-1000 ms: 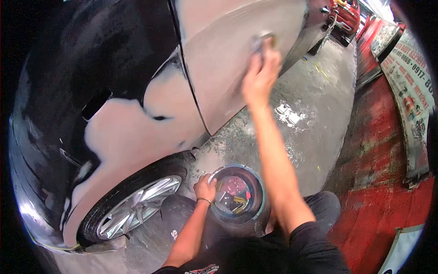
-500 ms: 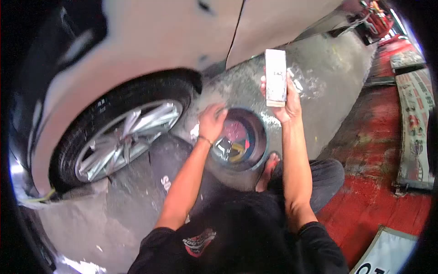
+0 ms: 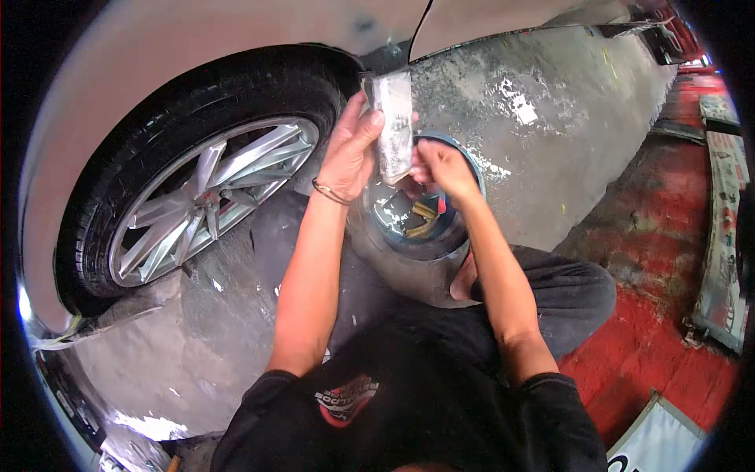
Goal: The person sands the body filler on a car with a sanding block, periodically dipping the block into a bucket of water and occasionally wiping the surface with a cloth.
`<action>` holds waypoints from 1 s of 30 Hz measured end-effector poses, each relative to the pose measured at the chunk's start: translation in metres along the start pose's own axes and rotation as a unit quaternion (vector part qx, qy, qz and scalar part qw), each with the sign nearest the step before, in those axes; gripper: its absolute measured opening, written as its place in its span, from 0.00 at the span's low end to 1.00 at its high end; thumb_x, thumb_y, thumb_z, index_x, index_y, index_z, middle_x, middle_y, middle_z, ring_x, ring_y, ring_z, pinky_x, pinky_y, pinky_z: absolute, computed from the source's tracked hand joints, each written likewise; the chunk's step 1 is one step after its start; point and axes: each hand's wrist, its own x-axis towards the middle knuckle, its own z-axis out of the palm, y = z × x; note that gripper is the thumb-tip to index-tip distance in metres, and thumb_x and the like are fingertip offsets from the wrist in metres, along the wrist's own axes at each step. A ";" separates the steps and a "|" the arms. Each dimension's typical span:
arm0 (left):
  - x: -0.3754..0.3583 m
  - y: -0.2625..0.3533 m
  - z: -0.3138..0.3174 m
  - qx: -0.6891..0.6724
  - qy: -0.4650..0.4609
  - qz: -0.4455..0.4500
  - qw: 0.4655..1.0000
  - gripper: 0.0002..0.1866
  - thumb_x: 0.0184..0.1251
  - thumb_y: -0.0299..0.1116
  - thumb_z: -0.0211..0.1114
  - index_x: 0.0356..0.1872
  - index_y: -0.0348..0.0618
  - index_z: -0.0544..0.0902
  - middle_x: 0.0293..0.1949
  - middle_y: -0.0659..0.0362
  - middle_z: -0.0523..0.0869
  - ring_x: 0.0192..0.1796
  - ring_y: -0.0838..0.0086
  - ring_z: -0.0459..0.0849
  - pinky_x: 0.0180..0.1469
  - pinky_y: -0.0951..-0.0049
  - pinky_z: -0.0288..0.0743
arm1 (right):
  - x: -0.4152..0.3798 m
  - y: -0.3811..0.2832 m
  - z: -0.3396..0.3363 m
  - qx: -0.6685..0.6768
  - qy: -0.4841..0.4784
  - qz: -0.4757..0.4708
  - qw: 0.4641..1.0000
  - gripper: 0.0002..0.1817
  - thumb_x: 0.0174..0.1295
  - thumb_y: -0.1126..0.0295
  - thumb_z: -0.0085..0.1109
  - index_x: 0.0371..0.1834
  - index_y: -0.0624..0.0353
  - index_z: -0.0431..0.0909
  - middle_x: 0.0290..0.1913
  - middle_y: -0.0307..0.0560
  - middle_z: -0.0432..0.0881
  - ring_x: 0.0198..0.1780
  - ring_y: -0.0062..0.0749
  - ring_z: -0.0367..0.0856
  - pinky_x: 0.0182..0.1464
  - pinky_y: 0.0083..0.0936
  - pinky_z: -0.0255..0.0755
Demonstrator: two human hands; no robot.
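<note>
A whitish, smeared sanding block (image 3: 395,126) is held upright over the bucket, with a dark sheet edge at its upper left. My left hand (image 3: 350,153) grips its left side, thumb against the near face. The fingers of my right hand (image 3: 442,167) are curled and pinched at the lower right edge of the block. Below both hands stands a round bucket (image 3: 474,167) of water, with a yellowish piece (image 3: 423,219) and a small red piece inside. Some of its contents are hidden behind my hands.
A car's wheel (image 3: 208,197) and primer-coloured body panel (image 3: 181,59) are close on the left. My bare foot (image 3: 464,282) is beside the bucket. The wet concrete floor (image 3: 543,173) meets a red-painted strip (image 3: 629,315) on the right, with sign boards (image 3: 720,236) along it.
The block has moved left and toward the car, from my right hand into my left. My left hand has risen from beside the bucket. My right hand has dropped to the block's lower edge.
</note>
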 end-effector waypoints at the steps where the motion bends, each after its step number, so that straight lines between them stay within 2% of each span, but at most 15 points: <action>1: -0.002 0.002 -0.004 0.041 0.026 -0.021 0.999 0.27 0.85 0.35 0.66 0.78 0.42 0.69 0.68 0.49 0.85 0.68 0.58 0.89 0.68 0.57 0.86 | 0.014 0.036 -0.006 -0.183 0.042 -0.026 0.982 0.24 0.82 0.52 0.58 0.61 0.64 0.85 0.53 0.62 0.92 0.50 0.56 0.93 0.56 0.45 0.87; 2: -0.004 -0.001 -0.007 0.072 0.054 -0.036 0.995 0.26 0.86 0.35 0.66 0.77 0.42 0.71 0.66 0.49 0.86 0.66 0.59 0.90 0.66 0.58 0.87 | 0.026 0.066 -0.009 -0.359 0.083 -0.052 0.928 0.25 0.78 0.52 0.62 0.62 0.63 0.84 0.55 0.67 0.90 0.53 0.63 0.92 0.59 0.50 0.85; 4: -0.008 -0.010 -0.016 0.135 0.112 -0.066 0.982 0.23 0.86 0.34 0.65 0.74 0.41 0.73 0.63 0.50 0.88 0.62 0.63 0.92 0.62 0.61 0.89 | 0.030 0.101 0.017 -0.440 0.186 -0.047 0.877 0.28 0.73 0.50 0.66 0.68 0.58 0.81 0.59 0.69 0.84 0.58 0.67 0.86 0.66 0.53 0.80; 5: -0.012 -0.016 -0.021 0.121 0.138 -0.103 0.978 0.19 0.88 0.34 0.63 0.71 0.40 0.76 0.57 0.52 0.90 0.55 0.68 0.94 0.55 0.65 0.91 | 0.034 0.113 0.024 -0.439 0.155 -0.031 0.884 0.30 0.73 0.52 0.64 0.71 0.60 0.78 0.70 0.73 0.76 0.66 0.75 0.81 0.70 0.58 0.76; 6: -0.017 -0.020 -0.022 0.118 0.155 -0.132 0.972 0.18 0.88 0.35 0.63 0.70 0.41 0.77 0.54 0.54 0.91 0.51 0.68 0.94 0.51 0.67 0.92 | 0.038 0.145 0.029 -0.519 0.179 -0.104 0.830 0.32 0.72 0.53 0.65 0.73 0.60 0.76 0.71 0.72 0.76 0.66 0.75 0.81 0.72 0.57 0.75; 8: -0.025 -0.030 -0.018 0.089 0.178 -0.156 0.968 0.17 0.88 0.36 0.63 0.69 0.41 0.77 0.52 0.55 0.92 0.50 0.69 0.94 0.50 0.68 0.91 | 0.050 0.177 0.038 -0.568 0.228 -0.104 0.784 0.24 0.70 0.56 0.68 0.64 0.58 0.82 0.65 0.71 0.80 0.62 0.70 0.84 0.65 0.55 0.80; 12: -0.035 -0.048 -0.017 0.110 0.181 -0.188 0.959 0.16 0.88 0.36 0.62 0.67 0.42 0.79 0.49 0.58 0.91 0.45 0.73 0.93 0.46 0.71 0.88 | 0.065 0.139 0.001 -0.492 0.105 -0.062 0.862 0.16 0.68 0.58 0.72 0.48 0.57 0.86 0.50 0.64 0.89 0.52 0.58 0.90 0.55 0.50 0.82; 15: -0.031 -0.061 -0.022 0.185 0.177 -0.161 0.953 0.17 0.88 0.37 0.63 0.68 0.41 0.80 0.49 0.59 0.90 0.48 0.77 0.88 0.51 0.73 0.83 | 0.026 0.058 -0.030 -0.465 0.019 -0.042 0.884 0.11 0.66 0.62 0.72 0.39 0.59 0.85 0.34 0.55 0.91 0.39 0.47 0.91 0.46 0.44 0.79; 16: -0.033 -0.064 -0.019 0.224 0.186 -0.135 0.947 0.18 0.87 0.37 0.63 0.68 0.41 0.80 0.49 0.60 0.89 0.49 0.77 0.86 0.54 0.73 0.81 | -0.003 0.014 -0.033 -0.363 -0.004 0.000 0.932 0.08 0.66 0.67 0.69 0.38 0.61 0.84 0.32 0.50 0.89 0.36 0.36 0.87 0.43 0.38 0.79; 17: -0.036 -0.068 -0.013 0.262 0.194 -0.108 0.939 0.18 0.87 0.38 0.64 0.68 0.40 0.81 0.50 0.60 0.88 0.51 0.77 0.85 0.56 0.74 0.79 | -0.019 -0.014 -0.043 -0.333 -0.034 -0.061 0.940 0.07 0.68 0.70 0.67 0.37 0.63 0.84 0.30 0.44 0.88 0.35 0.27 0.84 0.42 0.33 0.78; 22: -0.038 -0.140 -0.042 0.421 0.223 -0.025 0.879 0.25 0.86 0.40 0.65 0.73 0.34 0.78 0.62 0.53 0.87 0.63 0.69 0.84 0.69 0.66 0.76 | -0.128 -0.154 -0.066 -0.169 -0.045 -0.124 0.977 0.11 0.68 0.70 0.65 0.50 0.61 0.86 0.45 0.39 0.86 0.47 0.25 0.81 0.53 0.26 0.76; 24: -0.026 -0.142 -0.021 0.185 0.230 -0.104 0.950 0.24 0.87 0.40 0.64 0.74 0.37 0.78 0.64 0.52 0.87 0.65 0.66 0.84 0.71 0.63 0.75 | -0.150 -0.162 -0.066 -0.074 0.013 -0.146 0.986 0.15 0.70 0.69 0.63 0.57 0.59 0.85 0.51 0.40 0.85 0.51 0.27 0.82 0.58 0.28 0.76; 26: -0.024 -0.131 0.011 0.022 0.238 -0.141 0.961 0.22 0.86 0.40 0.64 0.73 0.42 0.78 0.61 0.55 0.88 0.60 0.69 0.86 0.63 0.64 0.80 | -0.157 -0.154 -0.063 0.086 0.048 -0.154 0.983 0.19 0.72 0.66 0.63 0.63 0.57 0.83 0.54 0.41 0.86 0.54 0.29 0.84 0.59 0.31 0.79; 27: -0.019 -0.141 0.009 0.027 0.227 -0.110 0.967 0.20 0.86 0.40 0.65 0.71 0.44 0.78 0.55 0.58 0.88 0.50 0.73 0.87 0.52 0.67 0.83 | -0.144 -0.129 -0.057 0.198 0.054 -0.147 0.968 0.21 0.73 0.63 0.63 0.67 0.56 0.81 0.55 0.43 0.86 0.54 0.30 0.85 0.58 0.34 0.81; 30: -0.020 -0.106 0.045 -0.026 0.185 -0.161 0.969 0.17 0.85 0.30 0.62 0.69 0.47 0.80 0.56 0.62 0.90 0.55 0.77 0.88 0.55 0.73 0.83 | -0.102 -0.050 -0.032 0.490 0.049 -0.073 0.867 0.23 0.78 0.54 0.60 0.70 0.52 0.81 0.59 0.47 0.88 0.59 0.39 0.88 0.63 0.47 0.84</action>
